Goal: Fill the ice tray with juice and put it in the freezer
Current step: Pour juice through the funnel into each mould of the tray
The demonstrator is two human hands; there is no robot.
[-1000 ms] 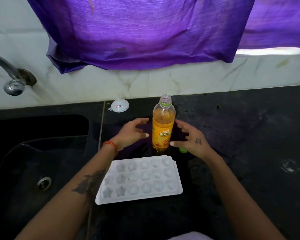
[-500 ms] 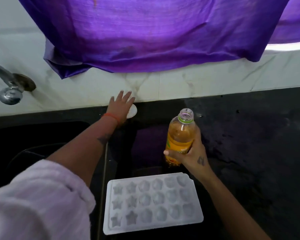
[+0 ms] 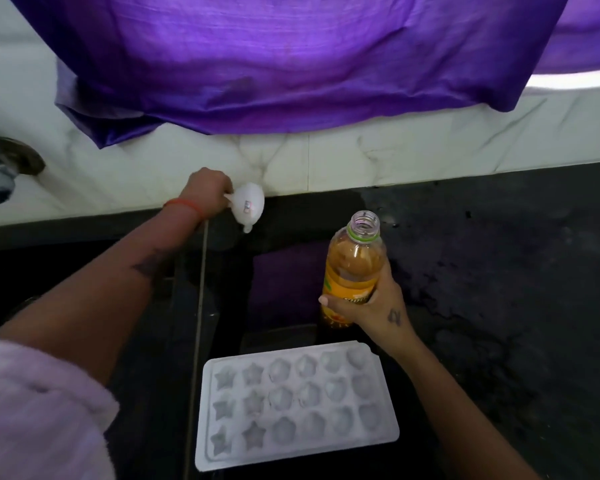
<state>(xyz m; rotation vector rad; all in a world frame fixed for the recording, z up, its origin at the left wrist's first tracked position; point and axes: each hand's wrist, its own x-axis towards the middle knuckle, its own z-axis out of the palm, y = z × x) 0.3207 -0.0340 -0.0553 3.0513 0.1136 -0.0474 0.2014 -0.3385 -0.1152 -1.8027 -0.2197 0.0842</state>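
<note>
Upright, the uncapped juice bottle (image 3: 353, 271) is gripped by the right hand (image 3: 374, 303); a white funnel (image 3: 247, 205) is pinched by the left hand (image 3: 207, 194). Just below the right hand, the ice tray (image 3: 296, 405) is laid on the surface (image 3: 499, 306).

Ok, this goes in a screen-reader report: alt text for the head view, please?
The right hand grips an uncapped orange juice bottle while the left hand holds a small white funnel near the wall. A white ice tray lies unfilled on the dark counter.
</note>
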